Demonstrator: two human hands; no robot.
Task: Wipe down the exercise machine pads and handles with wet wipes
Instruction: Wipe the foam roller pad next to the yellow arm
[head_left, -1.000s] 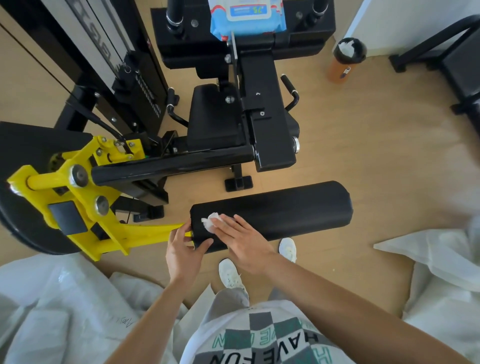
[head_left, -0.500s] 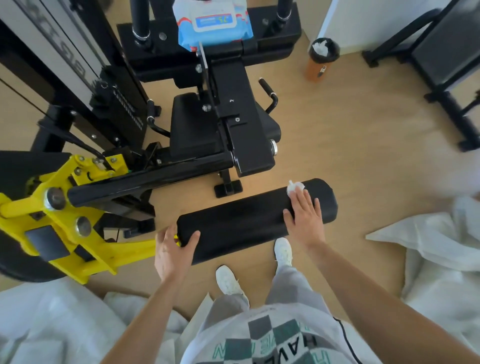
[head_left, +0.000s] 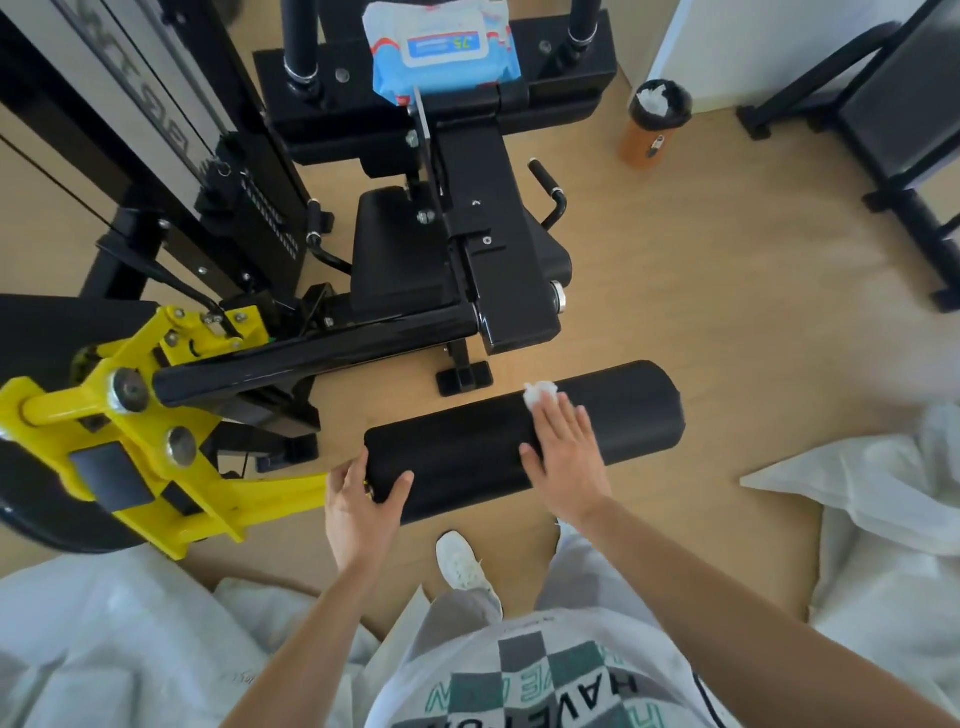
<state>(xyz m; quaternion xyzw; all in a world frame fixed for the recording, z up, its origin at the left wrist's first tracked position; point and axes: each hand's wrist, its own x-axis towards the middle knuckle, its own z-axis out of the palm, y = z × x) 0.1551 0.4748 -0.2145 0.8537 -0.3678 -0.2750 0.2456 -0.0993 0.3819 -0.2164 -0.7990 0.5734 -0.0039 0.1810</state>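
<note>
Pad-wiping step: right hand (head_left: 563, 457), fingers straight, presses crumpled white wet wipe (head_left: 540, 395) onto black cylindrical padded roller (head_left: 628, 410) right of its middle, left hand (head_left: 358, 499) grips roller's left end; next likely needs firm sweep along roller.

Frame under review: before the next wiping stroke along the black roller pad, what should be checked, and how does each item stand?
1. The wet wipe lies on the roller pad under the right hand: ok.
2. The left hand grips the pad's left end: ok.
3. Pad right of the wipe unobstructed: ok.
4. The wipes pack sits on top of the machine: ok.
5. Wipe wet enough: cannot tell.
6. Pad's underside wiped: cannot tell.
</note>
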